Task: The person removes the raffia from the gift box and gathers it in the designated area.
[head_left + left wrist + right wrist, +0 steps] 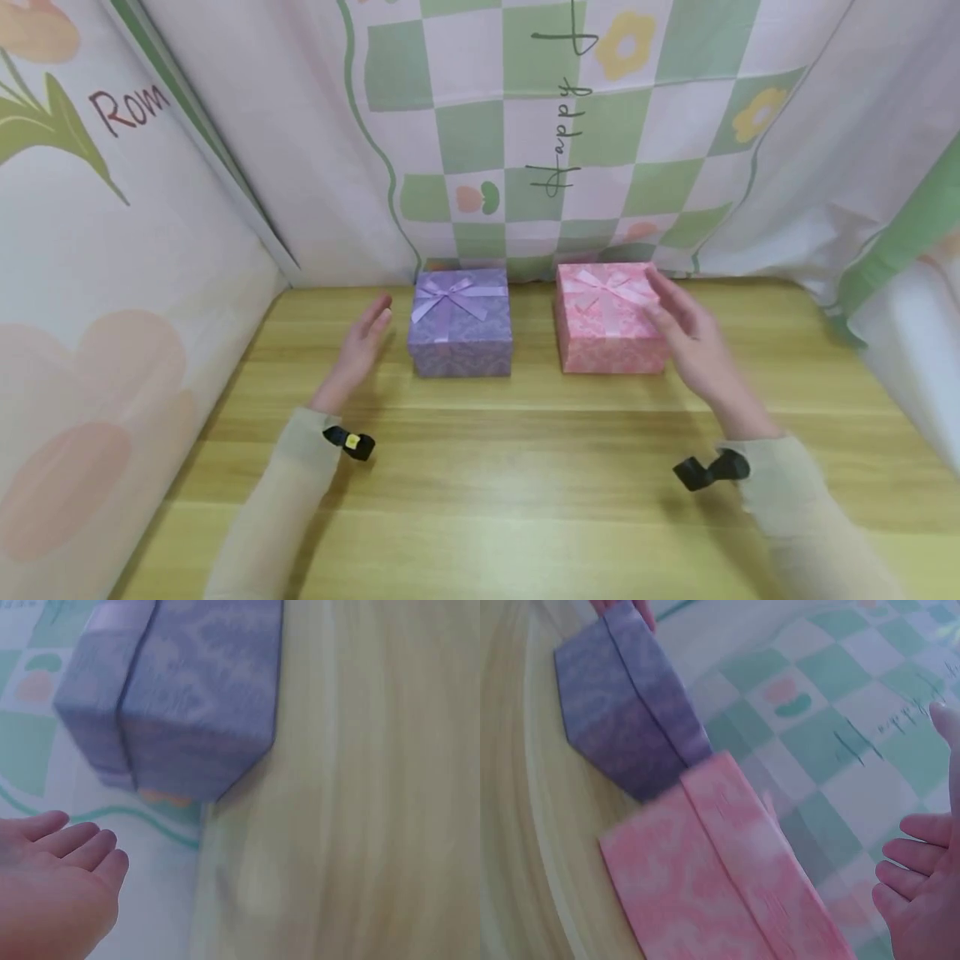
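Note:
Two lidded gift boxes with ribbon bows stand side by side on the wooden table. The purple gift box (461,358) is on the left, the pink gift box (611,354) on the right. My left hand (358,350) is to the left of the purple box with a gap between, its palm facing the box and fingers extended; the left wrist view shows it apart from the box. My right hand (693,342) is beside the pink box's right side, overlapping its edge in the head view. In the right wrist view its fingers (911,855) are spread loosely, holding nothing.
The wooden table (465,475) reaches back to a hanging cloth (472,142) with green and white checks right behind the boxes. A printed white panel (150,275) borders the left side, and a white and green curtain (892,250) the right. Each wrist wears a black strap-like device (358,444).

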Tool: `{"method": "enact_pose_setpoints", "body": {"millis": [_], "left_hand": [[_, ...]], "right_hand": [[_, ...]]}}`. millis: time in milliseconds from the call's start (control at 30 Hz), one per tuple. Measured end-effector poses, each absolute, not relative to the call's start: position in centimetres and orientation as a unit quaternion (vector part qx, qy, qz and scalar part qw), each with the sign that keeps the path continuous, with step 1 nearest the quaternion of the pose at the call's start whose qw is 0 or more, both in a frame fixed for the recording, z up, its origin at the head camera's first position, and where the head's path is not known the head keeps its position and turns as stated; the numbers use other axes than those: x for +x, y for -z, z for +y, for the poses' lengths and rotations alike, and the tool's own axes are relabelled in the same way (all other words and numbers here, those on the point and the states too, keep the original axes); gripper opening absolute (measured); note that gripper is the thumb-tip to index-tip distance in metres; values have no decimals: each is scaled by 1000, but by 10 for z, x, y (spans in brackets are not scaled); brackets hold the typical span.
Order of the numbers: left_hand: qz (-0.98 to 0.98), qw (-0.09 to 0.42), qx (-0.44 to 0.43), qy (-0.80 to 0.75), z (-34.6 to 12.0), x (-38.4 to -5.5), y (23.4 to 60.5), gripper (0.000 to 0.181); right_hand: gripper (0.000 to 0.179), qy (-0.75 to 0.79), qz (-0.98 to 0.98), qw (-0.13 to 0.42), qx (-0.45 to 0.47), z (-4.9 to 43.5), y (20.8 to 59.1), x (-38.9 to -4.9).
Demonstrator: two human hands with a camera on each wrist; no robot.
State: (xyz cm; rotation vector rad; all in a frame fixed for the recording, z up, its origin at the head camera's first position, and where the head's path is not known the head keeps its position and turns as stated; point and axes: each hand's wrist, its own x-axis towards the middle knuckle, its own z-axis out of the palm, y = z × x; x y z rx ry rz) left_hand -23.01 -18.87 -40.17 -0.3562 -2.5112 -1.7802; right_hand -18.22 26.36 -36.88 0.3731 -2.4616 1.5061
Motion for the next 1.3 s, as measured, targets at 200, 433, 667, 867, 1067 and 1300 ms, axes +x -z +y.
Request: {"method": "enact_pose_setpoints", "body": {"millis": [200,433,667,867,1067,1300], "left_hand": [[-757,-20,-127,641,-173,-234,429,65],[-764,-1,-129,632,-161,-236,437,89],[-782,-1,-115,613,-158,-235,437,99],[-787,-16,-103,608,-157,-233,440,98],[-785,-11,-112,609,-156,-232,440,96],[-782,-8,-107,614,-156,-233,440,94]], "right_hand": [[59,-564,-802,83,179,212,374,-181],[72,-597,-778,10,197,165,385,-183],[90,-549,-814,-10,192,132,411,-187],[101,-571,-807,-4,150,115,433,-203],[103,-611,-784,-2,110,105,440,-214],[101,-608,-787,8,106,103,441,-218]]}}
